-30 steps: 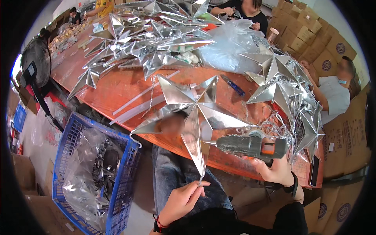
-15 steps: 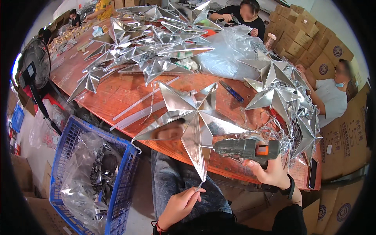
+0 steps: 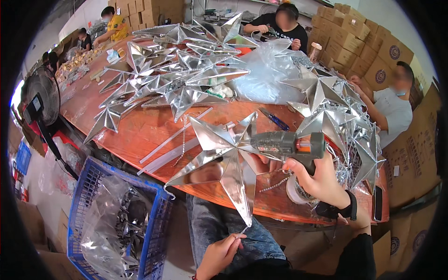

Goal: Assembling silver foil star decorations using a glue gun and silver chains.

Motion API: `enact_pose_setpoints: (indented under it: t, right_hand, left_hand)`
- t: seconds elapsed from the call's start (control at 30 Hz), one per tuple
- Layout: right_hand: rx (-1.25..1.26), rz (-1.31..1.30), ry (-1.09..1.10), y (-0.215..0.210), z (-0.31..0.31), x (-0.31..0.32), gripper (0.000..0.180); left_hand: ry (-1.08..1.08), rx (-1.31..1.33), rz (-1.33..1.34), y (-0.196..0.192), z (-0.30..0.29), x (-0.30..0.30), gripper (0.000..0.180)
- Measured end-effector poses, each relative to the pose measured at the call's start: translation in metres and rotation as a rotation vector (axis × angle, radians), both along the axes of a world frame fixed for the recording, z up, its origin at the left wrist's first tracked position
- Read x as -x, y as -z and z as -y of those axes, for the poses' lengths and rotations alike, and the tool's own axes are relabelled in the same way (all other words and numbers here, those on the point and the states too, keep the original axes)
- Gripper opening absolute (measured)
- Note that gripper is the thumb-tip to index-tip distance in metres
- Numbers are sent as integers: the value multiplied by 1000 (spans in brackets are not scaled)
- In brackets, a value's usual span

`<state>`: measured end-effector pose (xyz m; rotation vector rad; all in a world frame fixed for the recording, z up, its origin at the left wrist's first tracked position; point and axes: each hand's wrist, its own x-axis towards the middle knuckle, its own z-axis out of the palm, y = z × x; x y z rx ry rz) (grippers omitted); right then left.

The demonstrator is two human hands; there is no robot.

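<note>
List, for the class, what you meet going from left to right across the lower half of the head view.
Black standing fan → blue plastic crate lined with a clear bag → left hand pinching a thin chain → silver star → glue gun → right hand gripping it → dark phone at the table edge.

Both hands are bare. The right hand [image 3: 322, 184] wears a black band at the wrist above a black sleeve (long); faded blue jeans cover the lap.
</note>
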<state>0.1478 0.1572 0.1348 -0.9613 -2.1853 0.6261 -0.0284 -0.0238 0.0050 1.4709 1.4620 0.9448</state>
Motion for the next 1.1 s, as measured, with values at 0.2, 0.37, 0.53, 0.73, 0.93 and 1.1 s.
enact_pose_setpoints:
  t: [0.2,0.37,0.53,0.73,0.93,1.1]
  right_hand:
    - [-155,30,-38,3,-4,5,8]
    - [-115,43,-48,0,-2,6,9]
    - [-130,69,-6,-2,2,2,8]
    - [-11,17,151,-5,16,-28,23]
    - [326,-193,687,10,46,-91,34]
    - [510,-424,709,36,48,-82,35]
  left_hand:
    - [-14,2,17,5,1,1,18]
    - [-13,-30,-30,4,1,0,17]
    - [3,-36,-24,4,-1,-1,17]
    - [-18,-19,-78,12,6,11,17]
    - [-456,-95,2,5,18,40,21]
    - [-583,-348,210,-43,32,23,66]
